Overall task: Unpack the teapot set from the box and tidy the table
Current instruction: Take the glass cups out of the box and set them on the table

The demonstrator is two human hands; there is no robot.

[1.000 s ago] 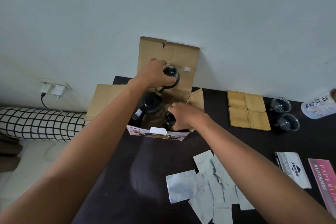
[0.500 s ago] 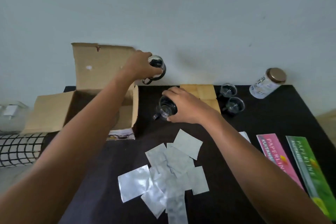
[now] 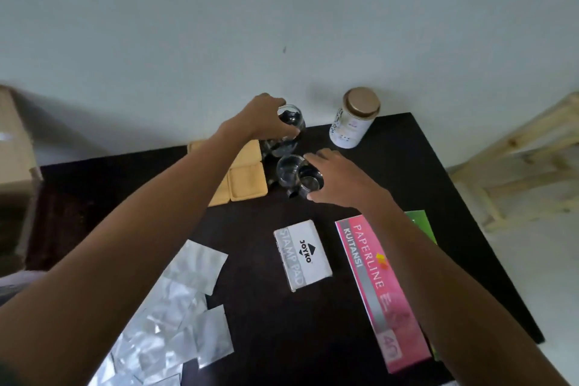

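Observation:
My left hand (image 3: 266,117) grips a small glass cup (image 3: 291,117) by its rim near the wall, above another glass cup (image 3: 279,147) standing on the black table (image 3: 416,166). My right hand (image 3: 335,178) holds a second glass cup (image 3: 308,183) low at the table, right beside a standing glass cup (image 3: 288,171). Wooden coasters (image 3: 247,182) lie just left of the cups, partly under my left forearm. The cardboard box (image 3: 14,147) shows only as a blurred edge at far left.
A white jar with a brown lid (image 3: 352,122) stands by the wall, right of the cups. A stamp pad box (image 3: 302,255), a pink receipt book (image 3: 380,288) and a green book (image 3: 419,224) lie in front. Several silver foil sachets (image 3: 175,316) spread at lower left.
Both hands carried a glass cup from the box rightward to the two cups beside the coasters. My view swung right, so the box slid to the left edge.

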